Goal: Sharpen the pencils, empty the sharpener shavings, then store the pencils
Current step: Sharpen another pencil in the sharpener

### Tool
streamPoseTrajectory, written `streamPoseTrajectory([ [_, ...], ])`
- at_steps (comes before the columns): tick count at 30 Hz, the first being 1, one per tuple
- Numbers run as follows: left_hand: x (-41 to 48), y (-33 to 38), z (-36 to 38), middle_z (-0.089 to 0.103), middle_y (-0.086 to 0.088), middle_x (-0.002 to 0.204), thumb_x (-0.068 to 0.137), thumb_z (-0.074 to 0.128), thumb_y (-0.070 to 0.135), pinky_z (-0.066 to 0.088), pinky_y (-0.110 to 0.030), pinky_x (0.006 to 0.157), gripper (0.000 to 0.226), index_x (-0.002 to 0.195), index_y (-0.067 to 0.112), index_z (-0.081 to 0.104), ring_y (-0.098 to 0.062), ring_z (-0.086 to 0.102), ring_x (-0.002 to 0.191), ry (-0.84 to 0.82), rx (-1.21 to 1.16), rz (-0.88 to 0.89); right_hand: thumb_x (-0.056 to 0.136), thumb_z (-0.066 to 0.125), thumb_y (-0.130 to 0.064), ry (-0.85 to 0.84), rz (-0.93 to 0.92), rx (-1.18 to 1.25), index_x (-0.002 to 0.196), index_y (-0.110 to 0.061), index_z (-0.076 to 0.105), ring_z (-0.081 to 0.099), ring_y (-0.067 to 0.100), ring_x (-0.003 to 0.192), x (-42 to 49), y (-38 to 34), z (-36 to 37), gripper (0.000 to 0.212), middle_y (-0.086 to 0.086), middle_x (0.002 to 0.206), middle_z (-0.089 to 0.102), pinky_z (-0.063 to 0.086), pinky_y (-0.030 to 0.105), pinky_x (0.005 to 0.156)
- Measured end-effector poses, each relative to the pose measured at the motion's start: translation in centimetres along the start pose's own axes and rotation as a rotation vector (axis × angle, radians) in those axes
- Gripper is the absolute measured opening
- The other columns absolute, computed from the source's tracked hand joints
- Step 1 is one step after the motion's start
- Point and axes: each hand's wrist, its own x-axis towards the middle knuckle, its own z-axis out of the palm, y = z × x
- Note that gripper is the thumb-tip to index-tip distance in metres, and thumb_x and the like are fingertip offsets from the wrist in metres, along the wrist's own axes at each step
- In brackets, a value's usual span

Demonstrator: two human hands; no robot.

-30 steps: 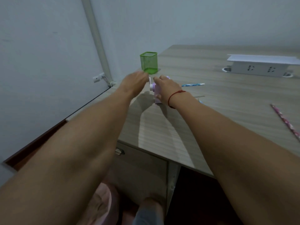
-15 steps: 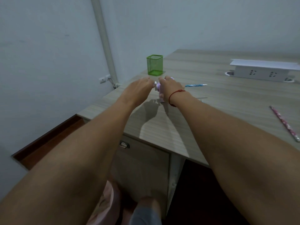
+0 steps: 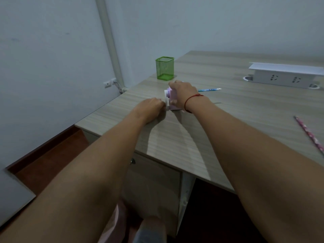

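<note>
A pink and white crank pencil sharpener [image 3: 169,95] stands on the wooden desk [image 3: 228,109]. My right hand [image 3: 184,92] clamps over its top and body. My left hand [image 3: 151,106] is closed on the white crank at the sharpener's left end. A blue pencil [image 3: 209,89] lies just behind my right wrist. A pink patterned pencil [image 3: 310,135] rests near the right edge. The empty green mesh pencil holder [image 3: 164,70] stands behind the sharpener. Whether a pencil sits in the sharpener is hidden by my right hand.
A white power strip box [image 3: 284,75] sits at the back right of the desk. The desk's left edge drops off beside a wall with a white pipe [image 3: 110,41]. A drawer with a lock [image 3: 133,161] is below the front edge.
My left hand has swung from level with the sharpener's top down to its lower left, turning the crank. My right hand has stayed on the sharpener.
</note>
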Motion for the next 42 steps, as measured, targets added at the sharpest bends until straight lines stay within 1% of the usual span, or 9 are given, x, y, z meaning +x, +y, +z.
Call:
streamPoseTrajectory([
  [4,2.7,-1.4,-0.8,0.063,-0.023,0.110,0.094,0.046,0.016,0.047,-0.041,0.081,0.026,0.114,0.005,0.060,-0.038,0.061,0.100,-0.089,0.134,0.035,0.087,0.063,-0.021,-0.012,-0.017,0.012,0.133,-0.014,0.047,0.043,0.031,0.130,0.0,0.1,0.1,0.050,0.010,0.139,0.046,0.041,0.043,0.104],
  [9,4.6,-2.0,-2.0,0.063,-0.024,0.106,0.092,0.043,0.000,0.044,-0.043,0.075,0.020,0.106,0.000,0.058,-0.040,0.061,0.099,0.014,0.199,0.044,0.088,0.061,-0.018,-0.039,0.015,0.014,0.136,-0.015,0.046,0.043,0.031,0.131,0.5,0.2,0.0,0.050,0.011,0.140,0.044,0.038,0.046,0.108],
  [11,5.1,-2.4,-2.4,0.062,-0.022,0.108,0.090,0.043,-0.006,0.046,-0.045,0.077,0.024,0.108,0.001,0.057,-0.039,0.061,0.101,0.067,0.214,0.059,0.088,0.059,-0.018,-0.048,0.044,0.030,0.130,-0.015,0.048,0.044,0.032,0.129,0.6,0.2,0.0,0.043,0.011,0.136,0.046,0.038,0.055,0.106],
  [13,5.2,-2.5,-2.5,0.061,-0.021,0.110,0.089,0.041,-0.008,0.047,-0.046,0.080,0.026,0.108,0.001,0.056,-0.038,0.060,0.103,0.115,0.195,0.061,0.090,0.056,-0.018,-0.048,0.056,0.033,0.127,-0.014,0.049,0.045,0.032,0.128,0.6,0.1,0.0,0.039,0.011,0.134,0.047,0.039,0.056,0.105],
  [17,4.1,-2.2,-2.3,0.059,-0.025,0.114,0.097,0.036,0.001,0.043,-0.047,0.083,0.024,0.112,-0.003,0.054,-0.040,0.058,0.105,0.175,0.142,0.031,0.084,0.064,-0.016,-0.049,0.027,0.011,0.126,-0.015,0.048,0.046,0.030,0.127,0.5,0.1,0.2,0.045,0.010,0.133,0.048,0.043,0.047,0.102],
  [20,3.6,-1.9,-2.6,0.058,-0.025,0.115,0.098,0.036,0.001,0.042,-0.047,0.084,0.025,0.116,-0.003,0.053,-0.040,0.057,0.106,0.187,0.120,0.019,0.083,0.063,-0.015,-0.052,0.032,0.017,0.124,-0.015,0.049,0.047,0.032,0.125,0.5,0.1,0.3,0.043,0.011,0.132,0.048,0.043,0.051,0.101],
  [30,1.8,-1.4,-4.4,0.060,-0.022,0.106,0.098,0.040,0.001,0.046,-0.043,0.074,0.019,0.110,0.000,0.054,-0.038,0.059,0.095,0.282,0.108,0.117,0.087,0.056,-0.016,-0.081,0.142,0.061,0.112,-0.020,0.059,0.049,0.034,0.126,1.5,-1.0,-0.1,0.025,0.012,0.131,0.051,0.038,0.058,0.105],
  [39,-1.3,0.2,-1.7,0.061,-0.023,0.108,0.097,0.041,0.008,0.041,-0.045,0.074,0.019,0.108,-0.001,0.054,-0.040,0.059,0.096,0.252,0.001,0.057,0.085,0.056,-0.014,-0.054,0.154,0.019,0.118,-0.018,0.056,0.051,0.036,0.123,1.7,-1.4,0.5,0.033,0.012,0.131,0.053,0.042,0.057,0.103],
  [42,-1.3,0.5,-0.4,0.060,-0.022,0.108,0.094,0.042,0.005,0.044,-0.045,0.077,0.020,0.107,-0.001,0.056,-0.038,0.060,0.098,0.176,-0.007,0.029,0.086,0.054,-0.015,-0.065,0.138,0.033,0.118,-0.018,0.056,0.048,0.035,0.126,1.8,-1.0,0.5,0.031,0.013,0.132,0.050,0.040,0.057,0.104],
])
